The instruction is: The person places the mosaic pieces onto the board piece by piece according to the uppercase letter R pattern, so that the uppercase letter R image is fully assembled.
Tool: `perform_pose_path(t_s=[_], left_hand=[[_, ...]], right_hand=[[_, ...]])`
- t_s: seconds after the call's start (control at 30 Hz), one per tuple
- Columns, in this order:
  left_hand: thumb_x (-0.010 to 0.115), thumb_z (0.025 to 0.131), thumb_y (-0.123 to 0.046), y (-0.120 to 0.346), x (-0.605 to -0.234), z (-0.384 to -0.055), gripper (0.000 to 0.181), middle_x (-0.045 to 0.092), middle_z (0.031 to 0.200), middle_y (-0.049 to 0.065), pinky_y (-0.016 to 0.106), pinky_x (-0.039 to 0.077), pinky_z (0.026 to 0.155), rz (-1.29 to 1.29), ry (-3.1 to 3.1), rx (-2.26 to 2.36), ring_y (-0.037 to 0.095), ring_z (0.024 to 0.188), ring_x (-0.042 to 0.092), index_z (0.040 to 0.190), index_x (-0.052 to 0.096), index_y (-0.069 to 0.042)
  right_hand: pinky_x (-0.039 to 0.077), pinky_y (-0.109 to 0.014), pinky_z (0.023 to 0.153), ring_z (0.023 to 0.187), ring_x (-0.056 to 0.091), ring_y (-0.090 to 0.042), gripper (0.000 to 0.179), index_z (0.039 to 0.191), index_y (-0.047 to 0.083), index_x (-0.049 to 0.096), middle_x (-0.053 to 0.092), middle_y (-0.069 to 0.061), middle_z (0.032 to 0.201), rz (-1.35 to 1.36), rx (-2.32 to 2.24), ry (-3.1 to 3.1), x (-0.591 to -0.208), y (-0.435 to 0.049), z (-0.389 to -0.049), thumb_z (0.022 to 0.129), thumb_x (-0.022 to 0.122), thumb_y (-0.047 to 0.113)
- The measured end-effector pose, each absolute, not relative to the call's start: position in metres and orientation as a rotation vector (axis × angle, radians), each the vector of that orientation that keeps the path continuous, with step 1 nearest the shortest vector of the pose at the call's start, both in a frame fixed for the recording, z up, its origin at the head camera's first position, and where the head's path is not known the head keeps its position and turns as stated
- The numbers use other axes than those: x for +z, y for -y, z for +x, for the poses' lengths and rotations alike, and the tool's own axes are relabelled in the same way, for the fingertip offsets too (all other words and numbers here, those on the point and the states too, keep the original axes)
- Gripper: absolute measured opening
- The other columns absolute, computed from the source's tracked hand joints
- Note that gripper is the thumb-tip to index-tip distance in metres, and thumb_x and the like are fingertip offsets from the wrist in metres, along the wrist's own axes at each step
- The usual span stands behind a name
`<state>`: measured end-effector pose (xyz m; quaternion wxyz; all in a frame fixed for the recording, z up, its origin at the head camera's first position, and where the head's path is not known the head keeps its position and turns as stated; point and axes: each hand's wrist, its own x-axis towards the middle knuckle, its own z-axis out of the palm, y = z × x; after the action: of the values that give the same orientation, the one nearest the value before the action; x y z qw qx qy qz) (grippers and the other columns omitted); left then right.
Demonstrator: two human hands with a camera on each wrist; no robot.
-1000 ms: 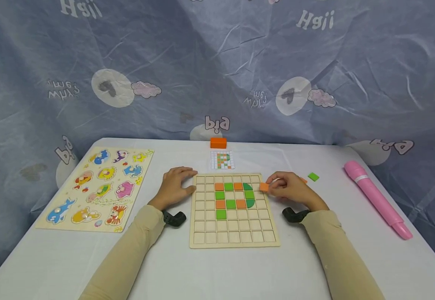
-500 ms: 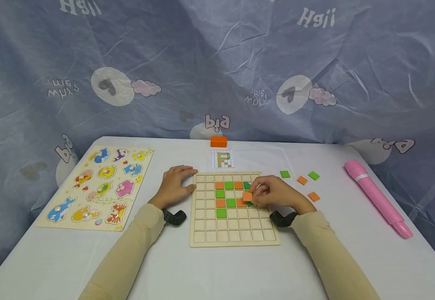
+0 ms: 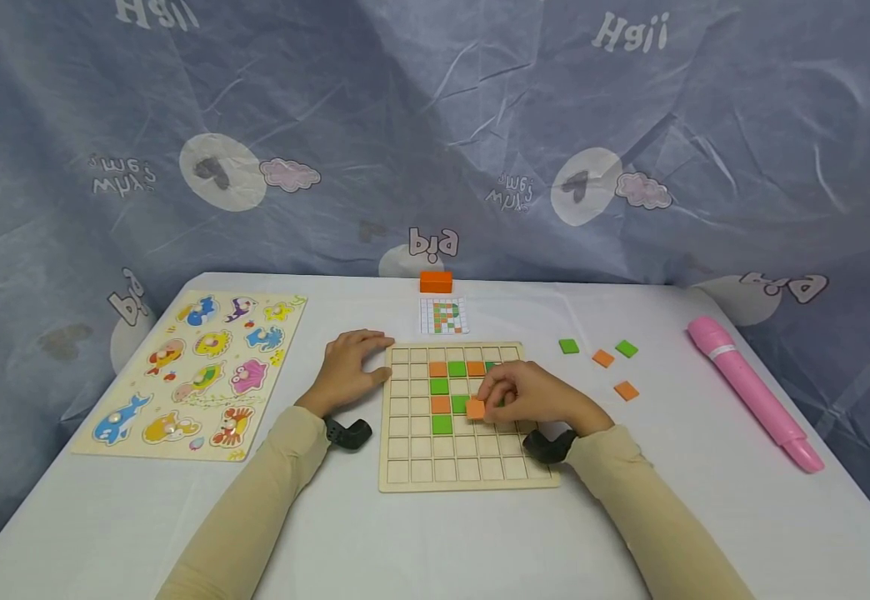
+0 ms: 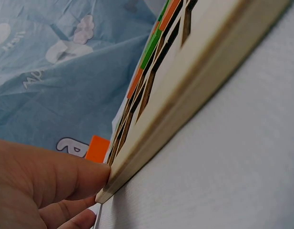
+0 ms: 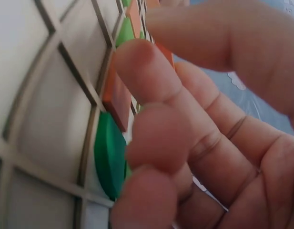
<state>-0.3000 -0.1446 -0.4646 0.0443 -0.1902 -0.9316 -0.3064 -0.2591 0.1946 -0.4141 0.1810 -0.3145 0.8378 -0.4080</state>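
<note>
My right hand (image 3: 528, 396) is over the wooden grid board (image 3: 468, 472), pinching an orange square tile (image 3: 475, 409) between thumb and fingertips. That tile overlaps the middle cells in the head view. Orange and green tiles fill several cells, among them a green square (image 3: 442, 424); the hand hides some on the right. A dark green rounded tile (image 4: 161, 28) is not told apart in the left wrist view, but a rounded green tile (image 5: 110, 155) shows in the right one. My left hand (image 3: 348, 371) rests at the board's upper left, its thumb (image 4: 85, 176) touching the edge.
Behind the board lie a pattern card (image 3: 443, 317) and an orange block (image 3: 436, 282). Loose green tiles (image 3: 568, 346) and orange tiles (image 3: 626, 390) lie to the right, before a pink microphone-shaped stick (image 3: 753, 392). A sea-animal puzzle board (image 3: 255, 417) is at left.
My right hand has carried the orange tile leftward from the board's right edge, then down toward its middle. The left hand has stayed in place.
</note>
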Motion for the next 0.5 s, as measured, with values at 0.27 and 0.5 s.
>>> perform_pose_path(t_s=[0.27,0.5], left_hand=[[0.073,0.095,-0.024,0.145,-0.465,-0.300,0.053,0.060,0.154,0.015,0.064,0.025,0.123,-0.579,2.851,-0.940,0.040,0.150,0.043,0.145,0.069,-0.007],[0.074,0.095,-0.023,0.144,-0.464,-0.300,0.052,0.060,0.154,0.015,0.064,0.024,0.124,-0.574,2.855,-0.934,0.040,0.151,0.043,0.145,0.068,-0.007]], right_hand=[[0.045,-0.021,0.058,0.059,0.052,-0.005,0.014,0.100,0.001,0.073,0.076,0.003,0.085,-0.914,-1.131,-2.356,-0.418,-0.185,-0.255,0.088,0.081,0.000],[0.045,-0.021,0.059,0.060,0.052,-0.005,0.014,0.095,0.005,0.073,0.072,0.007,0.081,-0.959,-1.095,-2.382,-0.422,-0.180,-0.254,0.086,0.084,0.000]])
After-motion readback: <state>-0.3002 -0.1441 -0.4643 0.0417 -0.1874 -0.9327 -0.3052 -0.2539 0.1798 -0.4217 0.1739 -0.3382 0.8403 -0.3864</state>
